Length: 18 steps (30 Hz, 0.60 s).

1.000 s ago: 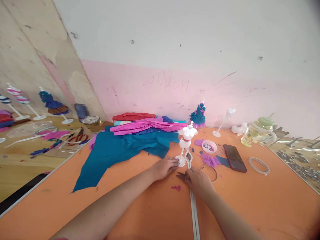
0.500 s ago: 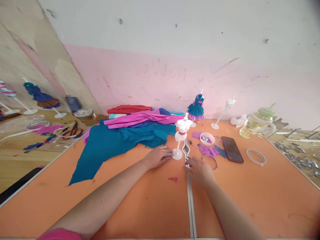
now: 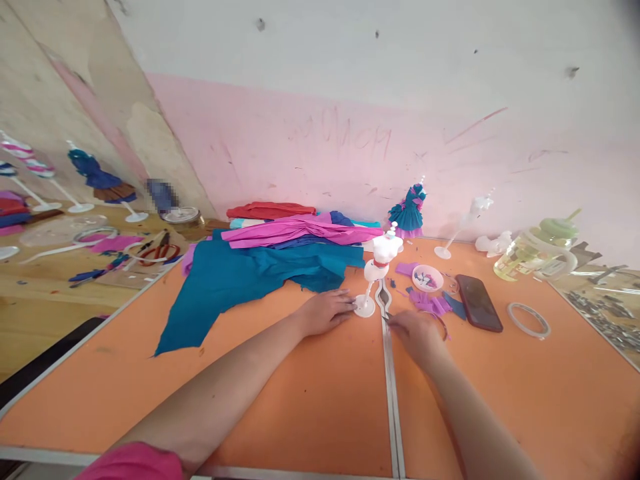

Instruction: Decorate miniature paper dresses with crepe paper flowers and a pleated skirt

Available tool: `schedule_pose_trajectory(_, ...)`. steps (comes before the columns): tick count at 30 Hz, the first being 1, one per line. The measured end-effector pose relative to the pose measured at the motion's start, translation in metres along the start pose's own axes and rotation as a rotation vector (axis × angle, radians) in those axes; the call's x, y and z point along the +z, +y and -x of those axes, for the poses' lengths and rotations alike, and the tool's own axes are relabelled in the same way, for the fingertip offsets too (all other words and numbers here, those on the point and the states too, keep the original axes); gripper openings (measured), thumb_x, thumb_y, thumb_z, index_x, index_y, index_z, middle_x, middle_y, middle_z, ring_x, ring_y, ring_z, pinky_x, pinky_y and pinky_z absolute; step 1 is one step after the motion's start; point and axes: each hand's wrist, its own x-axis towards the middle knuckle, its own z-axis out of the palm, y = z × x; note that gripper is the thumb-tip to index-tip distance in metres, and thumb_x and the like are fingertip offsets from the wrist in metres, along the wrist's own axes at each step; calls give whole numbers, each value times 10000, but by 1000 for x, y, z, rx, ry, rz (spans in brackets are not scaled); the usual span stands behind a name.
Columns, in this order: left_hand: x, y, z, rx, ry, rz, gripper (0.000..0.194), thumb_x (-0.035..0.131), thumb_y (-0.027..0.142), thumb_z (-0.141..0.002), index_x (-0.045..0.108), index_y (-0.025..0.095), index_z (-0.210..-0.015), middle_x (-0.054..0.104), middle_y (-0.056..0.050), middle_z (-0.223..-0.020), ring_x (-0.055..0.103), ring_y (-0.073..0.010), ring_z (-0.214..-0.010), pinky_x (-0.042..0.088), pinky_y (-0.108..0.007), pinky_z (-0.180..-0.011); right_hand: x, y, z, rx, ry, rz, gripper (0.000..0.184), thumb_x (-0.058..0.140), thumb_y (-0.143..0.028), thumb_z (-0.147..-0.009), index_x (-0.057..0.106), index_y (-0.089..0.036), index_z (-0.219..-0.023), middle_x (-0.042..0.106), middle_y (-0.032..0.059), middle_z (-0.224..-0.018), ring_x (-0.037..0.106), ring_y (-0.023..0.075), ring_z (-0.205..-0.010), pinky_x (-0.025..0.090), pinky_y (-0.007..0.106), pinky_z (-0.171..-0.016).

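Note:
A small white mannequin [image 3: 387, 248] on a round-footed stand has a red band at its waist. My left hand [image 3: 327, 312] lies flat on the orange table, its outstretched fingertips at the edge of the stand's foot [image 3: 365, 306]. Just across the table's seam, my right hand [image 3: 417, 337] is closed in a pinch. A small dark tip pokes out from its fingers over the metal strip [image 3: 391, 373]; what it belongs to is hidden. Purple cloth scraps [image 3: 431, 303] lie beyond the right hand, near a small bowl [image 3: 427, 278] of bits.
Teal fabric [image 3: 240, 280] and folded cloths [image 3: 300, 230] lie at back left. A dressed mannequin [image 3: 409, 210] and a bare one [image 3: 477, 207] stand by the wall. Rightward are a phone [image 3: 479, 303], a tape ring [image 3: 529, 320] and a jug [image 3: 540, 250]. Pliers [image 3: 160, 251] lie far left.
The pink scrap in front of the mannequin is no longer visible. My right hand's fingers have drawn into a pinch. My left hand stays by the stand, while the view has shifted slightly.

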Motion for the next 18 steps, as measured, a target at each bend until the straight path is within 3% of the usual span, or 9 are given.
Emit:
schedule_pose_trajectory(3,-1,0,0,12,14,-5,403,420,366,-1009,574,251,-1363,607,-33,-1378,405,-251,-1408,328,-451,-1181,-10,19,-13,180,7,104,300,417,-242,-980,657,-241,-1160,689,62,-1082,633,195,-967,429,275,-772)
schedule_pose_trajectory(5,-1,-1,1,19,17,-8,406,418,371,-1008,572,249,-1363,602,-38,-1384,402,-253,-1409,334,-453,-1176,-10,25,-22,231,-53,166,261,453,-245,-962,686,-235,-1080,694,59,-1006,637,190,-898,394,255,-693)
schedule_pose_trajectory(8,1,-4,1,27,16,-11,403,423,379,-1005,581,255,-1354,597,-40,-1389,407,-252,-1405,342,-451,-1170,-5,26,-29,247,-100,220,224,472,-195,-934,694,-177,-909,681,77,-894,621,183,-808,347,256,-636)
schedule_pose_trajectory(12,2,-6,2,30,18,-19,401,411,381,-1009,586,257,-1348,600,-37,-1386,404,-245,-1408,336,-439,-1174,-5,20,-29,236,-110,267,195,500,-113,-882,682,-179,-899,673,74,-944,605,172,-866,354,253,-672)
schedule_pose_trajectory(15,1,-6,1,34,16,-30,405,406,382,-1009,590,252,-1345,601,-37,-1384,396,-247,-1412,335,-433,-1175,-21,28,-33,283,-57,287,230,480,-213,-930,705,-232,-973,686,53,-1005,612,172,-908,379,246,-698)
schedule_pose_trajectory(18,1,-7,0,42,11,-40,397,404,379,-1008,610,250,-1322,604,-36,-1381,415,-250,-1398,324,-439,-1181,-48,50,-46,433,52,338,360,389,-340,-978,680,-283,-1182,695,83,-1097,639,215,-867,400,293,-690)
